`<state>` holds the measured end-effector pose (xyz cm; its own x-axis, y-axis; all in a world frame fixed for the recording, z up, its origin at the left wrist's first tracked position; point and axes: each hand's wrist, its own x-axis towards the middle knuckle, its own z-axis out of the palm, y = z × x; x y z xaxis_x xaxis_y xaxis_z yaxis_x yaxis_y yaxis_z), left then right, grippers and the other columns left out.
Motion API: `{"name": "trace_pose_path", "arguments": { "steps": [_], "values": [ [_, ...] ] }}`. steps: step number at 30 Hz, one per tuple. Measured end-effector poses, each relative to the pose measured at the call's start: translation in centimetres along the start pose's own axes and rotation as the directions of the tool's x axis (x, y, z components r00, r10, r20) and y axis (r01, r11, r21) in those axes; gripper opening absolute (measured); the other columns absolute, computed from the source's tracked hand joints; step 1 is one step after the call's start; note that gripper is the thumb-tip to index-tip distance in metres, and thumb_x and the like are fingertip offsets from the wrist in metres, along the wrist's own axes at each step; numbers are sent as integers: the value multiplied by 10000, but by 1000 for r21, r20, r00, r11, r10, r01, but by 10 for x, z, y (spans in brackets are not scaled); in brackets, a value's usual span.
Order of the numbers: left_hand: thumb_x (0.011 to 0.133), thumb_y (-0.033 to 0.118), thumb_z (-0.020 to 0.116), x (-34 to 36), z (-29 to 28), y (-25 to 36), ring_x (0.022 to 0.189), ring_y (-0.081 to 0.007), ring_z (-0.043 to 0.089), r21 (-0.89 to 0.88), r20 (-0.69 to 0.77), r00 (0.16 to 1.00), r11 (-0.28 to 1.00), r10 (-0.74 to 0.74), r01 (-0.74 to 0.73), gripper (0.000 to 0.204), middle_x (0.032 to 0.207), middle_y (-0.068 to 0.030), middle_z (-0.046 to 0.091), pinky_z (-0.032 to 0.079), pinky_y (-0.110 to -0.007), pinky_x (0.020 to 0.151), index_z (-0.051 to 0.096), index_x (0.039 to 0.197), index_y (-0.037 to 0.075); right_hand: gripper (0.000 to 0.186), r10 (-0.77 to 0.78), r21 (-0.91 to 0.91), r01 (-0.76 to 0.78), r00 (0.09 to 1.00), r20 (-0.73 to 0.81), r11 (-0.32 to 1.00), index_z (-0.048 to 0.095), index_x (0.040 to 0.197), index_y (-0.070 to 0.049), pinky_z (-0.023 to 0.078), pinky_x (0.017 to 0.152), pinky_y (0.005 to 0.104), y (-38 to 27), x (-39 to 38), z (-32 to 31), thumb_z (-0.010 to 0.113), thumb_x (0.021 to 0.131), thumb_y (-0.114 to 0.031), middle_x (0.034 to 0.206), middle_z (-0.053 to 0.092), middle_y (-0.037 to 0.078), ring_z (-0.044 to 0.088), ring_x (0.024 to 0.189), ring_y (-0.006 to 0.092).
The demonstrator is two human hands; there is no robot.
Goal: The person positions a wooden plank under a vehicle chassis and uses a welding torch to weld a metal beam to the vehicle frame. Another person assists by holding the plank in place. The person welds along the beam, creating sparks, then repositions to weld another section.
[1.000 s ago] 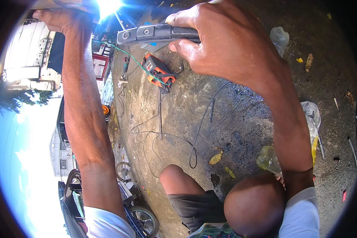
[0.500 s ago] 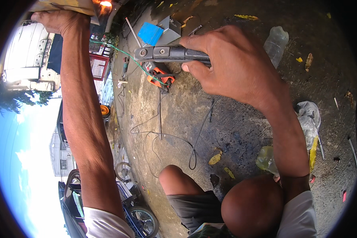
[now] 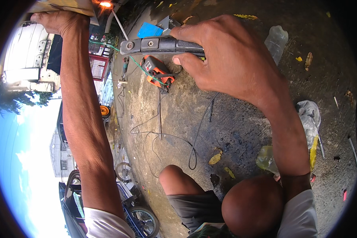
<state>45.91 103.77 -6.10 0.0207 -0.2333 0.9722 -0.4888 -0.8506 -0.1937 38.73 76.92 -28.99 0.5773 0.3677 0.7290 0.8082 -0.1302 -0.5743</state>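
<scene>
My right hand [image 3: 234, 59] is closed around a black welding electrode holder [image 3: 162, 44], its metal-tipped end pointing left. From that end a thin pale welding rod [image 3: 119, 24] slants up toward an orange glow [image 3: 105, 4] at the top edge. High on the left, my left hand [image 3: 65, 23] grips the lower edge of a worn yellowish panel [image 3: 69, 4]; the picture's upper edge cuts most of it off, so its kind is unclear. My left arm is stretched up and my right elbow is bent.
An orange and black machine [image 3: 158, 71] with a green cable stands on the wet concrete. Behind lie a blue piece [image 3: 150, 34] and a grey metal piece [image 3: 169, 24]. Black cable [image 3: 174, 135] loops across the floor. At right are a plastic bottle [image 3: 277, 41] and a clear bag [image 3: 308, 115].
My right hand has moved the electrode holder left and slightly up, bringing the rod nearer the glow. My left hand and the panel have barely shifted.
</scene>
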Motion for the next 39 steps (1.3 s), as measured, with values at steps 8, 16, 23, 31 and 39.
{"name": "trace_pose_path", "arguments": {
  "steps": [8,16,23,31,39],
  "values": [
    [1040,323,577,3,0,-2,1193,-258,612,-189,10,994,976,-110,110,490,1373,-121,611,516,-374,1018,500,1447,60,361,-9,19,11,996,-86,1000,752,1167,-24,553,749,448,-10,8,-5,771,841,-176,863,720,237,714,769,388],
    [1052,300,560,2,-1,-3,1194,-255,612,-362,41,975,906,-219,219,469,1376,-119,609,517,-370,1017,497,1450,60,198,16,68,-26,989,144,997,652,839,57,544,633,508,-24,13,-45,618,871,-135,614,619,223,672,580,349],
    [1062,276,545,6,1,7,1192,-252,613,-454,56,944,833,-326,315,449,1375,-120,609,519,-366,1014,493,1452,60,187,261,-5,-286,868,422,958,646,807,67,533,577,490,-42,37,-59,599,869,-104,556,592,200,637,499,298],
    [752,424,882,23,-20,-47,1203,-294,593,642,200,968,726,152,-246,921,1321,-154,609,508,-386,1027,446,1474,53,206,102,88,-127,965,242,988,669,833,63,553,664,517,-30,29,-47,597,844,-129,630,626,263,687,606,386],
    [832,411,782,-3,-11,38,1179,-266,603,37,243,950,981,-196,192,741,1300,-119,619,511,-374,1012,495,1427,74,196,220,-38,-217,950,223,975,672,876,24,555,723,534,-41,30,-51,595,849,-155,748,672,277,701,738,444]
  ]
}}
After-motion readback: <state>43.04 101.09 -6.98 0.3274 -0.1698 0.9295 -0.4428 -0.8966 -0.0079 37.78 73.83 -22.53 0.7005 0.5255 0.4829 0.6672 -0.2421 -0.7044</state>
